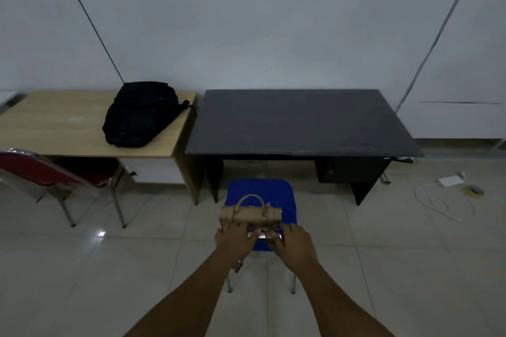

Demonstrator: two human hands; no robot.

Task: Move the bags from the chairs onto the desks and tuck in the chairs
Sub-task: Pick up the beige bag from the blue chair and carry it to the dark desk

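A small tan handbag (250,215) with a loop handle stands on the blue chair (260,191), which is pulled out in front of the black desk (301,120). My left hand (235,241) holds the bag's near left side, and my right hand (295,243) curls around its near right corner, just over the chair's backrest top. A black backpack (139,115) lies on the light wooden desk (54,128). The red chair (41,169) stands at the left, partly under the wooden desk.
A white wall runs behind both desks. A white adapter with a coiled cable (443,194) lies on the tiled floor at the right. The black desk has a drawer unit (350,169) under its right side.
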